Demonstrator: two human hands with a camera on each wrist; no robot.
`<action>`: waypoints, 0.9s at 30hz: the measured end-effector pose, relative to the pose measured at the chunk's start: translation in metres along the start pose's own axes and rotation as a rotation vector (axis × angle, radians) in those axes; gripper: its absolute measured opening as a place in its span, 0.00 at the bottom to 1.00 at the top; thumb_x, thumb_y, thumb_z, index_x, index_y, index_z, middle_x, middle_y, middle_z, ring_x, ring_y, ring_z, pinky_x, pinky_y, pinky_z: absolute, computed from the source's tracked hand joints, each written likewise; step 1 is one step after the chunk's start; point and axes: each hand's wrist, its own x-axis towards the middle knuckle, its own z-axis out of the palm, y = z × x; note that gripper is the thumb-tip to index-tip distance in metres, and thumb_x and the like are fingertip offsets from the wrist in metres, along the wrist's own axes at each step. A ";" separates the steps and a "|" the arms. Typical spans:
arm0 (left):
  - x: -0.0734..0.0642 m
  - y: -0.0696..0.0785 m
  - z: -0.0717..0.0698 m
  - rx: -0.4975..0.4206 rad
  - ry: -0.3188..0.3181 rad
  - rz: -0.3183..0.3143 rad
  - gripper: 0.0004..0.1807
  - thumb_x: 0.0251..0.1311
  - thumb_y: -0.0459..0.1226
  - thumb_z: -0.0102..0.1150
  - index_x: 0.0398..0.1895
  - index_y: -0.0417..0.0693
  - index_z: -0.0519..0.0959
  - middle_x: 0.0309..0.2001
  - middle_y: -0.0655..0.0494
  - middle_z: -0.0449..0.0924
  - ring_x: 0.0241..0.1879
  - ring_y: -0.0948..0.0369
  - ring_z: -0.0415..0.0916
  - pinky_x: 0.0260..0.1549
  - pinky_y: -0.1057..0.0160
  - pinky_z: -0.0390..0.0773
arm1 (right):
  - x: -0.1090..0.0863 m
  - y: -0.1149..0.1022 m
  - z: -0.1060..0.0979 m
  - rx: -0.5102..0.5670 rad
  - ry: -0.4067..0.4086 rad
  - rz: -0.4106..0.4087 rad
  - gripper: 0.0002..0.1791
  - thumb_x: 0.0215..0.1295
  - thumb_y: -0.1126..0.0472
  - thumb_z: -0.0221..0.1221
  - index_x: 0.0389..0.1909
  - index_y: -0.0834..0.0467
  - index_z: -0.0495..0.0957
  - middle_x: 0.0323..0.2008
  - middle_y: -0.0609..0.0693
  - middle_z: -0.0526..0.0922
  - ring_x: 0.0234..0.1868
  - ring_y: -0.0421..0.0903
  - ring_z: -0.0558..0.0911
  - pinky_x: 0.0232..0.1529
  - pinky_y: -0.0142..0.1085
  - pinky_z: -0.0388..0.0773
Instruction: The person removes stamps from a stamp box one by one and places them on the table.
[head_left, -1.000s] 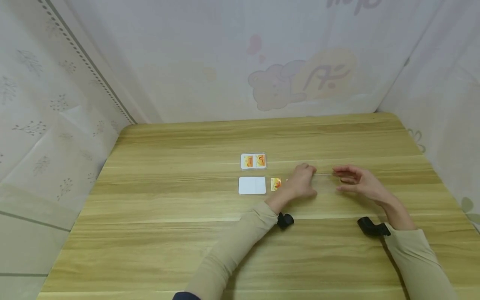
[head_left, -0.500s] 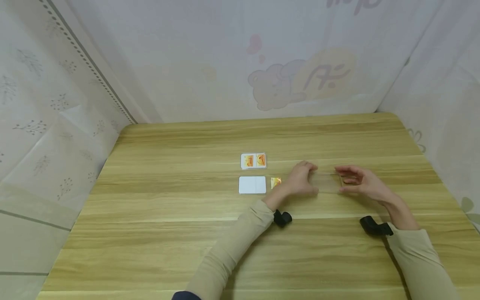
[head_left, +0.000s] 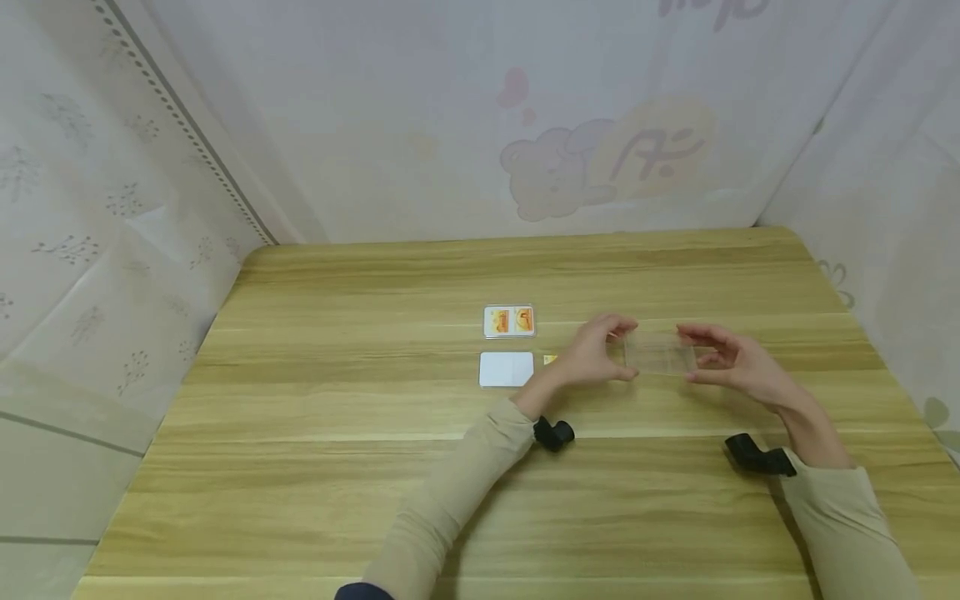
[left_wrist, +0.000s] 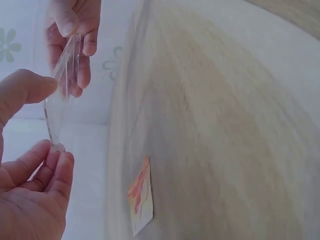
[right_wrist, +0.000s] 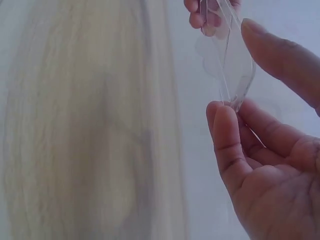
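Observation:
A thin, clear plastic case [head_left: 660,354] is stretched between both hands above the wooden table. My left hand [head_left: 596,354] grips its left end, thumb on the near edge and fingers on the far one. My right hand [head_left: 742,367] holds the opposite end the same way. From the left wrist view the clear case [left_wrist: 62,95] appears nearly edge-on, with a transparent panel and a narrow side. A small orange and yellow picture card [left_wrist: 141,200] lies on the table below my left hand, which partly covers it in the head view.
Left of my left hand lies a flat case with a white insert [head_left: 506,369]. Behind it is a similar case holding two orange pictures [head_left: 509,321]. The wooden table [head_left: 300,400] runs back to patterned white curtains [head_left: 375,125]. Black wrist-camera mounts [head_left: 757,457] sit near the sleeves.
Both hands have raised the clear case and tilted it so its broad face shows to the head camera. My left hand has shifted slightly, covering more of the small picture card.

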 end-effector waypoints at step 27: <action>-0.050 -0.004 -0.050 -0.240 0.121 0.062 0.32 0.44 0.24 0.68 0.57 0.28 0.69 0.56 0.36 0.70 0.56 0.44 0.68 0.59 0.58 0.67 | 0.033 -0.025 0.046 0.122 0.056 -0.142 0.33 0.49 0.82 0.61 0.59 0.79 0.61 0.55 0.41 0.75 0.55 0.37 0.74 0.55 0.28 0.71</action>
